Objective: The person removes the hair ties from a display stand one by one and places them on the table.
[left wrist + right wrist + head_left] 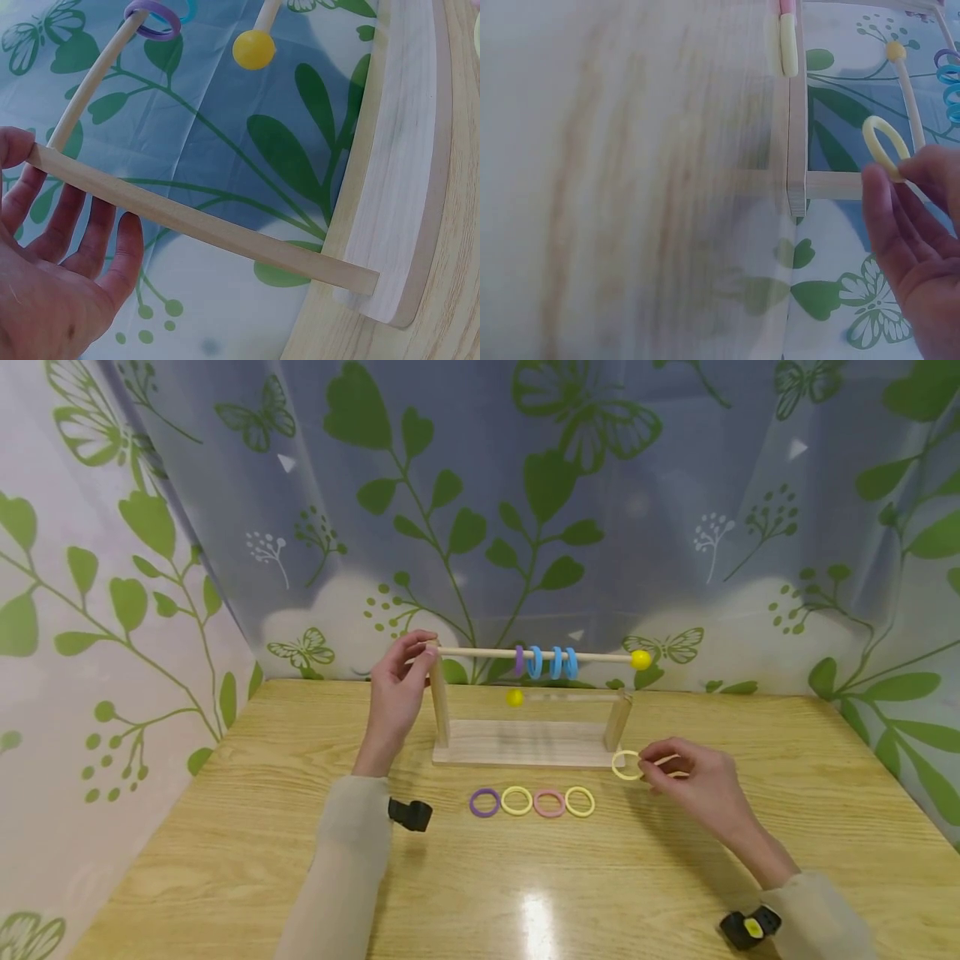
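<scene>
A wooden stand (525,753) has a tall left post and a shorter right post, each bearing a horizontal rod. My left hand (399,681) grips the top of the tall post (202,217), thumb on one side and fingers on the other. On the upper rod (472,652) hang a purple ring (519,660) and several blue rings (535,662); a yellow ball (641,660) caps its right end. The lower rod (573,697) carries no ring. My right hand (697,777) pinches a yellow ring (875,139) between thumb and fingers, near the stand's front right corner.
Before the stand, a purple ring (484,803), a yellow ring (517,801), a pink ring (549,803) and another yellow ring (580,802) lie in a row on the wooden table (480,877). A patterned curtain (480,485) hangs behind.
</scene>
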Motion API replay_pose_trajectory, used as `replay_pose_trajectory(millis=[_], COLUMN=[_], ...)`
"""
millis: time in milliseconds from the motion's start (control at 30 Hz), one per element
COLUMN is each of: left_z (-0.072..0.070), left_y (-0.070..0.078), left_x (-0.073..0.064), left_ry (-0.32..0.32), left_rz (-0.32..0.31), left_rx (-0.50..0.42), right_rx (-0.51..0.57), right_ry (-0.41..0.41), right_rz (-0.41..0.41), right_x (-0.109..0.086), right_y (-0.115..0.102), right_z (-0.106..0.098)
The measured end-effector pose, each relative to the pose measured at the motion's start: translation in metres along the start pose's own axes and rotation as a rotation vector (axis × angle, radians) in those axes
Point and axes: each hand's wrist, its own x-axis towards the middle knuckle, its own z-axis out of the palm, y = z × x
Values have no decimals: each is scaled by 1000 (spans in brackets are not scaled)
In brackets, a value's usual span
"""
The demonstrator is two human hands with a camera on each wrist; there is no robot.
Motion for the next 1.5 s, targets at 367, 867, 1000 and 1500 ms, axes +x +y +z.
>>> replay_pose_trajectory(millis=[367, 867, 1000, 1500], left_z=[1, 1, 0, 0], left_y=[-1, -1, -1, 1], left_x=[1, 0, 0, 0], left_ry=[6, 2, 2, -1], left_rz=[0, -3, 0, -4], left_rx=[-1, 10, 10, 6], right_rx=[73, 174, 175, 193], right_ry=[-146, -311, -338, -437], right_rz=[156, 271, 266, 297], right_x=[-1, -1, -1, -1], right_y=[-2, 2, 2, 0], right_z=[-3, -3, -2, 5])
